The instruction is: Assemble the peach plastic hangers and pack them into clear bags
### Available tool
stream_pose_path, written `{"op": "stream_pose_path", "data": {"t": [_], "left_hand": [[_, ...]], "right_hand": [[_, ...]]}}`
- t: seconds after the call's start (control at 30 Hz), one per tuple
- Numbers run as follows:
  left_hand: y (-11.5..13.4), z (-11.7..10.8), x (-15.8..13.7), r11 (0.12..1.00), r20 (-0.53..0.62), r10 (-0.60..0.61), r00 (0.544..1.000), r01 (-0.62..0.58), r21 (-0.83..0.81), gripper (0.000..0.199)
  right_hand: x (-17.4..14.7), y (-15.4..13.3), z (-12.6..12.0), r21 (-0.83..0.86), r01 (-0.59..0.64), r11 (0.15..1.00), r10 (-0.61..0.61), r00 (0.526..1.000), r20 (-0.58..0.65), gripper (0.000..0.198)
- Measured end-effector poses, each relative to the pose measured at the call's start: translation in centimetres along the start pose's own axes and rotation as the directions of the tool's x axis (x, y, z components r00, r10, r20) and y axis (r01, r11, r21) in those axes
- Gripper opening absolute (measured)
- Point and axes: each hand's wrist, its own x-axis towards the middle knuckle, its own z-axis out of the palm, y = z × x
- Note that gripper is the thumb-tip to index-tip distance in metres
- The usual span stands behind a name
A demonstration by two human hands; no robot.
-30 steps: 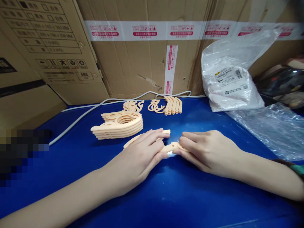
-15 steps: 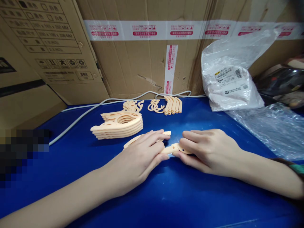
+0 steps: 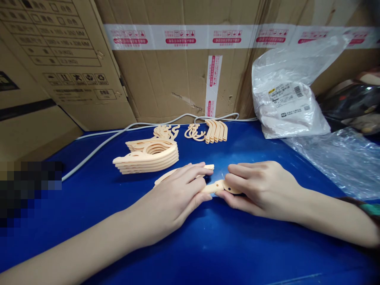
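My left hand (image 3: 181, 190) is closed around a cream plastic hanger body (image 3: 168, 176), whose curved end and far bar (image 3: 209, 167) show past the fingers. A short tab with a small hole sticks out toward the right. At that tab my right hand (image 3: 255, 188) pinches a cream hanger arm (image 3: 230, 187) with a dark hole in it; most of this arm is hidden by the fingers. The two parts meet or overlap between my hands, just above the blue table (image 3: 208, 253). Whether they are joined I cannot tell.
Behind my left hand lies a stack of hanger bodies (image 3: 148, 162). Farther back are loose hooks (image 3: 196, 132) and a row of curved hanger arms (image 3: 216, 131). A grey cable (image 3: 101, 152) runs along cardboard boxes (image 3: 166, 79). Plastic bags (image 3: 291, 107) sit at the right.
Almost nothing differs. Both hands keep their holds in the same place, and the parts between them have shifted only very slightly.
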Motion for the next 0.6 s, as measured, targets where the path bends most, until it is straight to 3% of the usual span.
{"op": "stream_pose_path", "data": {"t": [0.6], "left_hand": [[0.41, -0.13, 0.09, 1.000, -0.004, 0.026, 1.000, -0.026, -0.006, 0.030]], "right_hand": [[-0.10, -0.11, -0.28, 0.117, -0.026, 0.993, 0.018, 0.997, 0.069, 0.042]]}}
